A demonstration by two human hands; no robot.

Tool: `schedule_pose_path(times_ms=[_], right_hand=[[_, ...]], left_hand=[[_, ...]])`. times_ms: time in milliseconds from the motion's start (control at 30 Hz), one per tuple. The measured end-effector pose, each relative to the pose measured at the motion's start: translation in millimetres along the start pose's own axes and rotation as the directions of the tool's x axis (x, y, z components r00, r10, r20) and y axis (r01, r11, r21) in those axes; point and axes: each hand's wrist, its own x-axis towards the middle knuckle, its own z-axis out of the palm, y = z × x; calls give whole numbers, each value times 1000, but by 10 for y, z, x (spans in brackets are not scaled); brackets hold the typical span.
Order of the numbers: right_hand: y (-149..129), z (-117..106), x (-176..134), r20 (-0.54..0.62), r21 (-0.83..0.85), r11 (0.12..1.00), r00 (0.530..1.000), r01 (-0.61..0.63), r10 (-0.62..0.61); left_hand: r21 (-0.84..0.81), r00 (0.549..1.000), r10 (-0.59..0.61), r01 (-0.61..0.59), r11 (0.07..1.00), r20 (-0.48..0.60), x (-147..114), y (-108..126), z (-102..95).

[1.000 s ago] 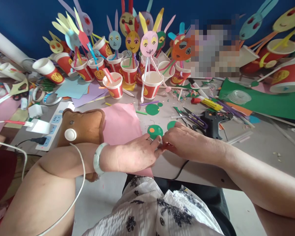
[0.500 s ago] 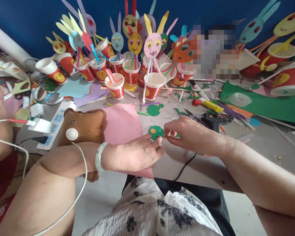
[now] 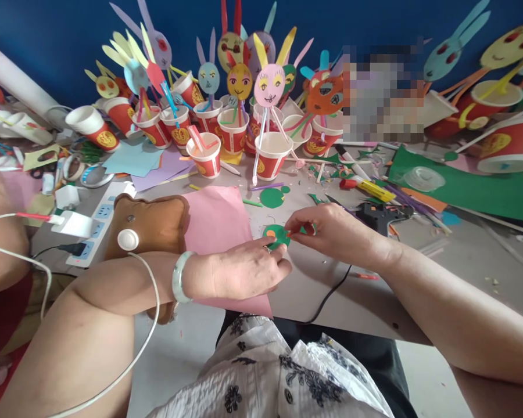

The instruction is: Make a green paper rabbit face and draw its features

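Observation:
A green paper disc [image 3: 282,231] lies on the table before me, an orange paper dot [image 3: 271,234] on its left part. My left hand [image 3: 248,268] rests palm down at the disc's near edge, fingers stretched out and tips pressing on it. Over the disc's right side, my right hand [image 3: 331,232] is closed in a pinch on a small orange paper piece [image 3: 288,235], mostly covered by the fingertips. Another bit of green paper [image 3: 308,229] shows partly behind the right fingers. Just beyond is a second green paper disc [image 3: 272,198] with a smaller round piece.
Pink paper [image 3: 218,226] and a brown hot-water bag [image 3: 150,223] are to the left, beside a power strip [image 3: 100,223]. A black glue gun [image 3: 379,216] lies right, its cable crossing the table's front. Paper cups [image 3: 273,154] with rabbit-faced figures line the back. A person's arm [image 3: 2,226] shows far left.
My right hand has shifted slightly left, bringing the pinched orange piece over the green disc. My left fingers reach a little farther onto the disc.

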Motion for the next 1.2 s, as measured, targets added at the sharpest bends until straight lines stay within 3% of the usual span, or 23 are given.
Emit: schedule_pose_path(times_ms=[167, 500, 767, 1067, 1200], right_hand=[[41, 28, 10, -23, -46, 999, 1000, -12, 11], [55, -7, 70, -24, -78, 996, 999, -36, 34], [85, -6, 94, -42, -50, 996, 997, -68, 66], [77, 32, 105, 24, 34, 999, 1000, -20, 19], [56, 39, 109, 26, 63, 996, 997, -69, 68]], left_hand=[[-78, 998, -15, 20, 997, 59, 14, 4, -10], [-187, 997, -73, 77, 979, 26, 0, 18, 43], [-180, 996, -53, 66, 981, 75, 9, 30, 11], [-183, 997, -74, 79, 980, 32, -9, 44, 76], [-165, 997, -81, 81, 983, 5, -12, 49, 103]])
